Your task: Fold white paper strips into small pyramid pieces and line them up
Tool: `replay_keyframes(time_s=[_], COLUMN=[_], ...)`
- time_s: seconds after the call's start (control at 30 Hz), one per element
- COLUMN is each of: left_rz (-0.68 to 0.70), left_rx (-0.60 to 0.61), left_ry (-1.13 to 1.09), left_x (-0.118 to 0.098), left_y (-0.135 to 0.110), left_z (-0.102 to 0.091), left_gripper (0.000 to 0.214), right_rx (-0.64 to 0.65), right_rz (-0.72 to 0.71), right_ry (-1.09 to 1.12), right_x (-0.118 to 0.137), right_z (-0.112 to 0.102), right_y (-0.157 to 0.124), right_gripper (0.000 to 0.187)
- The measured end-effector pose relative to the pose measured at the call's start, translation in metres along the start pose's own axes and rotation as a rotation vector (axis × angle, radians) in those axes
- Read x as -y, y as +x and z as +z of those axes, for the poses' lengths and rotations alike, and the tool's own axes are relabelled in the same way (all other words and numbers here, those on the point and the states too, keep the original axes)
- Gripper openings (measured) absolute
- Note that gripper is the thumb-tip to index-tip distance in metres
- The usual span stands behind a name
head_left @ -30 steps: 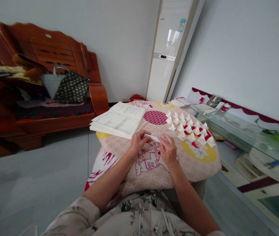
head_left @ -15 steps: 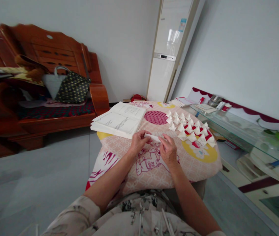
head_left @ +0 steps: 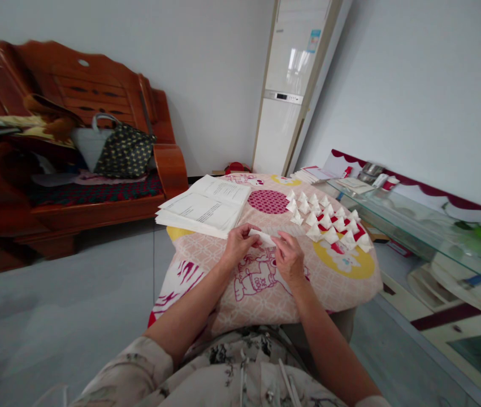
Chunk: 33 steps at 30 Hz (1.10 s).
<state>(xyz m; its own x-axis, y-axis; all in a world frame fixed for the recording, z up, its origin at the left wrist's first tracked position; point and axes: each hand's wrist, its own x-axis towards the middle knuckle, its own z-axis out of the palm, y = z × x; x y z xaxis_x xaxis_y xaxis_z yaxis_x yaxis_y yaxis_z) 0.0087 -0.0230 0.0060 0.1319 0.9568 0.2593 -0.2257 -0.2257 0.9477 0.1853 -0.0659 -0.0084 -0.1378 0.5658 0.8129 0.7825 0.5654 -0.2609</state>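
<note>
Between my two hands, just above the patterned tablecloth, is a narrow folded strip of white paper [head_left: 263, 237]. My left hand [head_left: 240, 245] pinches its left end between thumb and fingers. At the other end, my right hand [head_left: 289, 257] is closed on the paper, thumb and forefinger together. An open stack of printed sheets or a book [head_left: 204, 206] lies beyond my left hand. To the right stand several small folded white paper pyramids [head_left: 327, 220] in loose rows. My fingers hide the ends of the strip.
The pieces rest on a cloth-covered table [head_left: 223, 308]. A glass-topped cabinet [head_left: 414, 226] runs along the right, carrying bowls and papers. A wooden sofa [head_left: 96, 96] with a bag [head_left: 125, 152] on it stands at the left. A tall white air conditioner [head_left: 282, 113] is behind the table.
Both hands stay nearly in place, holding the same paper strip. My right fingers have shifted very slightly left along it. The paper pyramids and printed sheets look the same.
</note>
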Motion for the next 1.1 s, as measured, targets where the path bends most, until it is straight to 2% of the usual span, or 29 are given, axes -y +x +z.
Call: replay_keyframes(time_s=[0.4, 0.6, 0.73, 0.93, 1.1], left_rz=[0.01, 0.035, 0.048, 0.11, 0.136], left_rx=[0.001, 0.002, 0.026, 0.089, 0.12], left_ry=[0.035, 0.076, 0.089, 0.149, 0.17], left_x=[-0.0007, 0.0001, -0.0005, 0.0037, 0.0052], left_y=[-0.0007, -0.0013, -0.003, -0.0021, -0.0024], left_z=[0.0013, 0.0008, 0.0012, 0.0008, 0.0031], left_gripper=[0.027, 0.025, 0.022, 0.015, 0.014], right_rx=[-0.005, -0.011, 0.017, 0.093, 0.129], right_rz=[0.035, 0.052, 0.136, 0.369, 0.359], right_ry=[0.037, 0.111, 0.234, 0.387, 0.407], right_x=[0.0004, 0.0014, 0.0004, -0.0074, -0.0023], right_z=[0.0018, 0.0012, -0.0001, 0.0014, -0.0004], right_y=[-0.0004, 0.0021, 0.0038, -0.0006, 0.0018], right_gripper=[0.039, 0.032, 0.021, 0.006, 0.006])
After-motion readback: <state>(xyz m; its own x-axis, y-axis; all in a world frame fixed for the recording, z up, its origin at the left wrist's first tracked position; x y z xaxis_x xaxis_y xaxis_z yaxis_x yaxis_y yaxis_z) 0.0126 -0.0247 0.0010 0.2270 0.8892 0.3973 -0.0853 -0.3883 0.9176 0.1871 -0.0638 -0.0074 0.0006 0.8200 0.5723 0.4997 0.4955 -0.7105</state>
